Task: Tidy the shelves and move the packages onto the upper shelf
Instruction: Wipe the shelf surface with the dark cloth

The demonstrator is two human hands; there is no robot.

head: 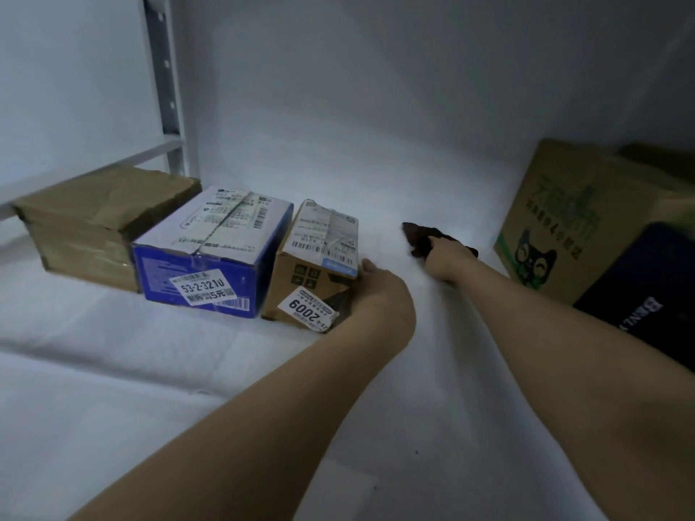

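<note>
1. Small brown package (pixel 316 265) stands on the white shelf (pixel 413 370), touching the blue package (pixel 210 257); the left hand (pixel 380 291) grips its right end.
2. The right hand (pixel 447 263) clutches a dark cloth (pixel 421 235) lying on the shelf.

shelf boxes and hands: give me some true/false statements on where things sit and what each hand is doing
1. The blue box stands between the brown package and the small box. True.
2. The left hand rests on the blue box. False: it holds the right side of the small box.
3. The right hand holds a dark cloth against the shelf. True.
4. The cat-logo box is stacked on the blue box. False: it stands on the shelf at the far right, apart from the row.
5. The 2009 label is on the brown package. False: it is on the front of the small box.
</note>
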